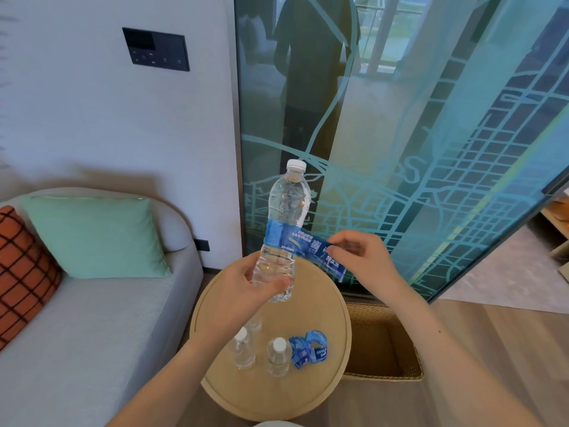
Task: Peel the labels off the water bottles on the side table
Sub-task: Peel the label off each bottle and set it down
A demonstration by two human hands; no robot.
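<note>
A glass panel point(431, 149) printed with a teal street map fills the view from 12 to 3 o'clock. A grey sofa point(92, 334) lies at 8 o'clock, with a teal cushion point(95, 235) and an orange checked cushion point(24, 272) on it. The round wooden side table point(308, 309) sits at 6 o'clock, and a wicker basket point(383, 376) stands just beside it at 5.

Above the table's 12 o'clock edge a water bottle point(284, 211) is held upright, tilted slightly, with its white cap on. The left hand point(243, 285) grips its lower part, the fingers and thumb curled round it. The blue label point(308, 248) is half off: one part wraps the bottle's middle and the free strip runs toward 4 o'clock. The right hand point(366, 257) pinches that strip between thumb and fingertip, the other fingers loosely curled.

On the tabletop stand a bare bottle point(244, 349) near 8 o'clock and a second bare bottle point(278, 355) near 6 — a third bottle point(255, 325) shows only partly behind the left forearm. Peeled labels point(309, 348) lie curled at 4 o'clock, just beside the second bare bottle.
</note>
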